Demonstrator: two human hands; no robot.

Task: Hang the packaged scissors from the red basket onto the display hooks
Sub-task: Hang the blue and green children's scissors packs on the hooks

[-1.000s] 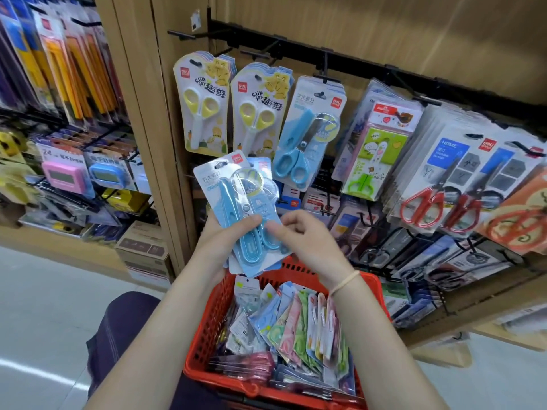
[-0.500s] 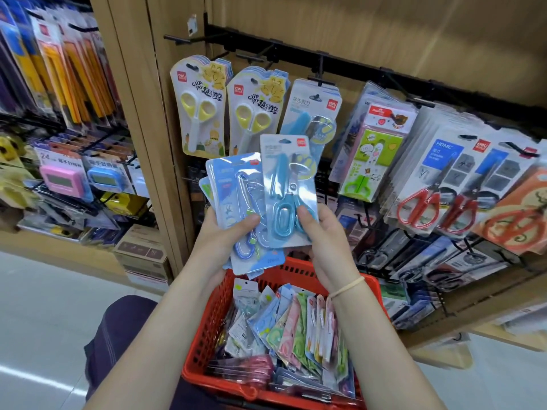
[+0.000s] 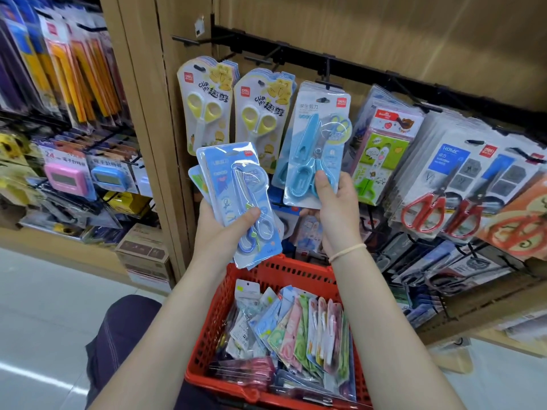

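While my left hand [image 3: 225, 229] gripped a fanned stack [image 3: 236, 199] of blue scissor packs, my right hand [image 3: 334, 202] pinched one pack [image 3: 315, 143] by its bottom, its top at the hook [image 3: 324, 84]; the basket [image 3: 296, 273] sat below both.

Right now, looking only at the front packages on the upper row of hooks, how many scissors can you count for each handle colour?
Yellow handles: 2, and
Blue handles: 1, the blue scissors pack that the right hand holds by its lower edge
Green handles: 1
Red handles: 2, and
Total: 6
The far-right pack is cut off, so not counted.
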